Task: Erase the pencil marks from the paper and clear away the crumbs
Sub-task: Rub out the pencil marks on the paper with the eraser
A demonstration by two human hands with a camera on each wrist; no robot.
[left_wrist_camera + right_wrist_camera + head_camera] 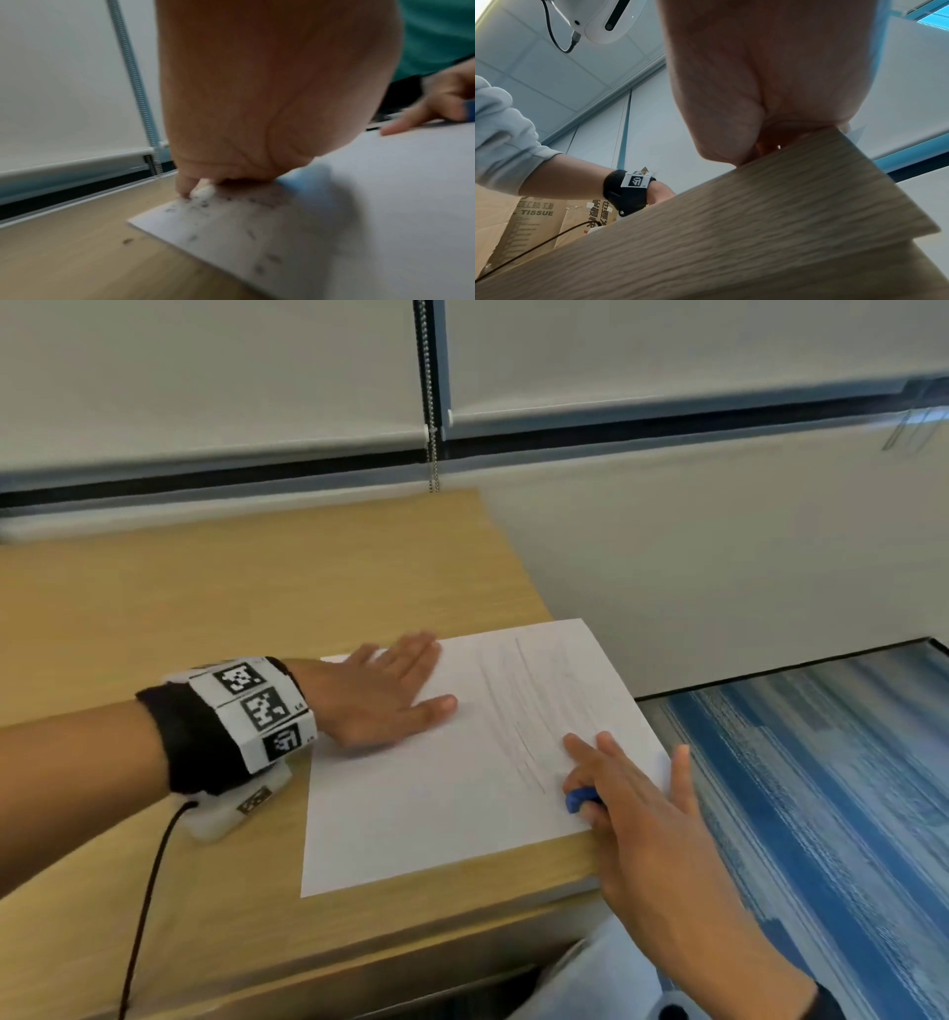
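A white sheet of paper [441,793] lies on the wooden desk [257,588] near its right edge, with faint curved pencil marks [518,711] across its right half. My left hand [390,690] lies flat with straight fingers on the sheet's upper left part. My right hand [631,793] sits at the sheet's lower right, where thumb and a finger pinch a blue eraser [580,799] against the paper while the other fingers stretch out. In the left wrist view, dark eraser crumbs [205,205] dot the paper's corner [231,233] beside my left hand [257,101].
The desk's right edge runs just past the paper, with blue carpet [821,788] below. A black cable [149,896] trails from my left wrist across the desk front. Window blinds [205,377] and a bead chain [431,403] stand behind. Cardboard tissue boxes [536,215] sit left of the desk.
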